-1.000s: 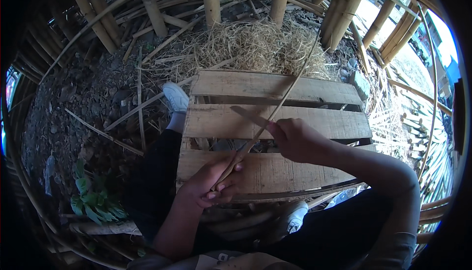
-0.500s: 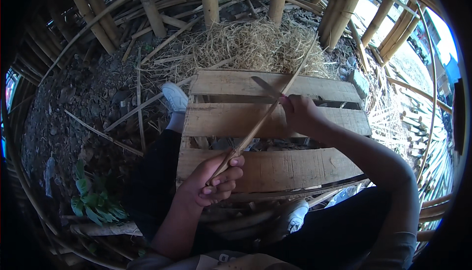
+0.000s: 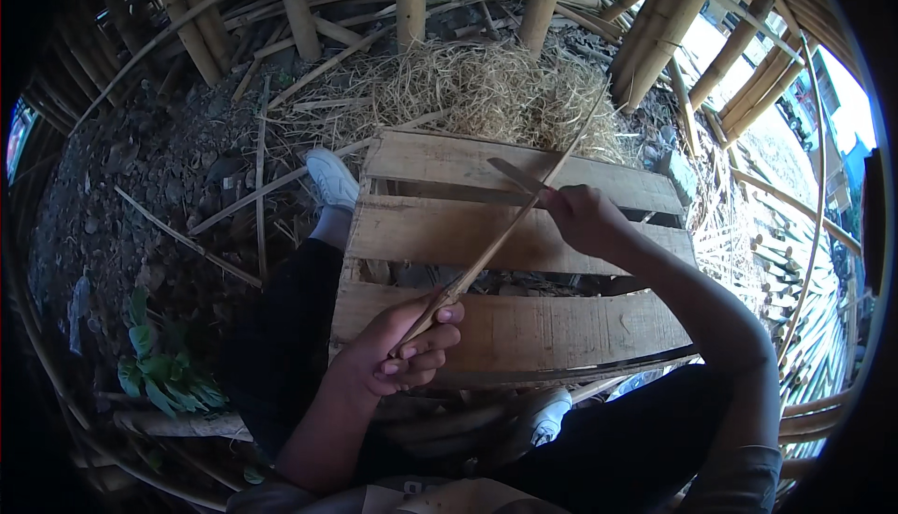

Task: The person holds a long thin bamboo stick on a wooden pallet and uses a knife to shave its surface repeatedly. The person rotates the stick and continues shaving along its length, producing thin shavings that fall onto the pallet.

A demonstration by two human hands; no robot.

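Note:
A long, thin bamboo strip (image 3: pixel 493 252) slants from the lower left up to the far right, above a slatted wooden crate (image 3: pixel 524 231). My left hand (image 3: pixel 412 338) is wrapped round its near end. Farther along the strip, my right hand (image 3: pixel 587 218) is closed on a knife. The knife's blade (image 3: pixel 515 175) points to the upper left and crosses the strip, touching or nearly touching it. The knife's handle is mostly hidden in my fingers. The strip's far tip reaches over the pile of shavings.
Pale shavings (image 3: pixel 486 88) heap up behind the crate, before upright bamboo posts (image 3: pixel 410 0). Loose bamboo strips (image 3: pixel 187 238) lie on the dark ground at left, near a leafy green plant (image 3: pixel 164 374). Many cut bamboo poles (image 3: pixel 814 308) are stacked at right. My shoe (image 3: pixel 332 180) stands beside the crate.
My right hand and the knife have shifted slightly to the right and down. My left hand keeps its hold on the strip. The whole view has moved a little.

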